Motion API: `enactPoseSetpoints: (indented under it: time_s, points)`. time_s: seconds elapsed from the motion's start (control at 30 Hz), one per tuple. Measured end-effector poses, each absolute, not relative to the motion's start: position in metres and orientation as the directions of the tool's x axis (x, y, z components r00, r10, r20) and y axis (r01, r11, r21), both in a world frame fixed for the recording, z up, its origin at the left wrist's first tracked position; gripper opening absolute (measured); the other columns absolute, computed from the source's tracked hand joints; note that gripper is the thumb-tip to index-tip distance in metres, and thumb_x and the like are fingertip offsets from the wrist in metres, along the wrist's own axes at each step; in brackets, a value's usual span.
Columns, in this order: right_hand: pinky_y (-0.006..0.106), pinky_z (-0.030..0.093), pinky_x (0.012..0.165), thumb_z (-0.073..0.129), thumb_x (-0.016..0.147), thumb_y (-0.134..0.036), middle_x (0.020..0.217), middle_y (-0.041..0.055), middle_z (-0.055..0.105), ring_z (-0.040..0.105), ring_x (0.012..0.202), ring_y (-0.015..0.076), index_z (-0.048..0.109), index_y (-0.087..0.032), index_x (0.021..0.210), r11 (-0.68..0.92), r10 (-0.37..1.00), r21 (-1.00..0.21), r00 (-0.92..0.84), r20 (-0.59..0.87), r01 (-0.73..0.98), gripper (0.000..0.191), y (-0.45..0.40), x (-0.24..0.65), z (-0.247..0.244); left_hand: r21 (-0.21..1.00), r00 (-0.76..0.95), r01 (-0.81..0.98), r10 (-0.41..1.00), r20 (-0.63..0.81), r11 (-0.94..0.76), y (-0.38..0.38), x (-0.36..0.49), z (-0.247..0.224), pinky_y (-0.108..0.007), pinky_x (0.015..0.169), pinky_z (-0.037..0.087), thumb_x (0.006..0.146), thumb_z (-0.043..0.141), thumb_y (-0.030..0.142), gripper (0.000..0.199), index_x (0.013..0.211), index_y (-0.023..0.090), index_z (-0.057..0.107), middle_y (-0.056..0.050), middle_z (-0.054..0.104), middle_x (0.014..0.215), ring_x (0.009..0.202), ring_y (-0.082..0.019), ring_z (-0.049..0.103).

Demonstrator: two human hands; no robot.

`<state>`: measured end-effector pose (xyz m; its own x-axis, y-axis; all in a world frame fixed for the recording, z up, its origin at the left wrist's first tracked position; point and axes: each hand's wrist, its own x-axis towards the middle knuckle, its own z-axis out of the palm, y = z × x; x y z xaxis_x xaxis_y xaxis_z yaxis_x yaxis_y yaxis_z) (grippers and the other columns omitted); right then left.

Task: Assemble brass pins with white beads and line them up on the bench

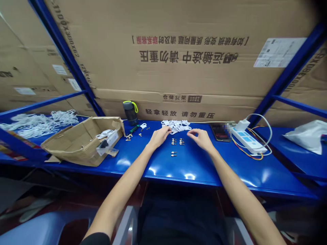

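On the blue table (pixel 143 163) lies a pile of small white parts (pixel 176 126). My left hand (pixel 160 135) is at the left edge of this pile, its fingers curled together; whether they pinch a piece is too small to tell. To the right of the pile is my right hand (pixel 200 137), thumb and fingers apart, with nothing seen between them. Small metal pins with pale heads (pixel 174 141) lie in short groups between my hands, with another group (pixel 181 141) beside them and a pair (pixel 173 154) nearer the front edge.
An open cardboard box (pixel 74 143) stands at the left, near a dark bottle (pixel 130 113), a green tool (pixel 134 129) and small brass-coloured bits (pixel 128 136). On the right are a phone (pixel 220 132) and a power strip (pixel 249 140) with cables. Large cardboard (pixel 163 78) backs the table.
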<state>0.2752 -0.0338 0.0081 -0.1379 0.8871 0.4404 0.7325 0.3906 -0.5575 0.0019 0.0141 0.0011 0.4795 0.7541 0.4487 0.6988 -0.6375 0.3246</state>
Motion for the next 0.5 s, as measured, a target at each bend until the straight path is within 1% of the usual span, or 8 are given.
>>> enactPoseSetpoints:
  time_s: [0.03,0.1,0.23,0.33,0.5]
  points:
    - [0.036,0.053,0.088,0.067,0.094,-0.036,0.101,0.0050,0.081,0.072,0.090,0.0248,0.080,-0.022,0.095,0.442,0.872,-0.609,-0.155,0.465,0.659,0.019,-0.035,0.269,0.008,0.331,0.498,0.677,0.741,0.451,-0.657,0.012,0.005,0.002,-0.026,0.086,0.051,0.108,0.049,0.034,0.020,0.114,0.025,0.066,-0.001,0.074,0.113,0.104,-0.019,0.071]
    - [0.037,0.055,0.087,0.068,0.094,-0.041,0.101,0.0040,0.081,0.073,0.090,0.0249,0.080,-0.024,0.095,0.514,0.844,-0.668,-0.178,0.506,0.538,0.021,-0.038,0.257,0.006,0.324,0.534,0.644,0.710,0.459,-0.693,0.007,0.012,0.003,-0.025,0.085,0.051,0.108,0.050,0.034,0.020,0.115,0.025,0.066,0.000,0.075,0.111,0.102,-0.018,0.072]
    - [0.039,0.058,0.089,0.069,0.094,-0.044,0.104,0.0041,0.081,0.075,0.093,0.0250,0.080,-0.025,0.099,0.583,0.808,-0.710,-0.191,0.557,0.395,0.023,-0.045,0.242,0.004,0.282,0.570,0.619,0.666,0.480,-0.733,-0.001,0.021,0.004,-0.024,0.082,0.051,0.109,0.048,0.034,0.023,0.118,0.025,0.067,-0.001,0.076,0.115,0.101,-0.018,0.073]
    - [0.039,0.060,0.088,0.069,0.094,-0.045,0.099,0.0036,0.081,0.076,0.089,0.0245,0.080,-0.025,0.099,0.604,0.793,-0.705,-0.195,0.577,0.372,0.023,-0.047,0.239,0.003,0.275,0.575,0.609,0.653,0.493,-0.744,-0.004,0.024,0.004,-0.023,0.081,0.051,0.110,0.046,0.037,0.026,0.120,0.024,0.067,-0.001,0.076,0.116,0.101,-0.018,0.073]
    - [0.038,0.061,0.084,0.072,0.091,-0.048,0.092,0.0038,0.081,0.076,0.083,0.0242,0.081,-0.025,0.091,0.592,0.795,-0.703,-0.145,0.589,0.393,0.025,-0.048,0.241,0.004,0.306,0.586,0.567,0.635,0.503,-0.765,-0.007,0.026,0.004,-0.023,0.083,0.052,0.110,0.043,0.040,0.029,0.120,0.025,0.066,-0.001,0.075,0.115,0.103,-0.018,0.073]
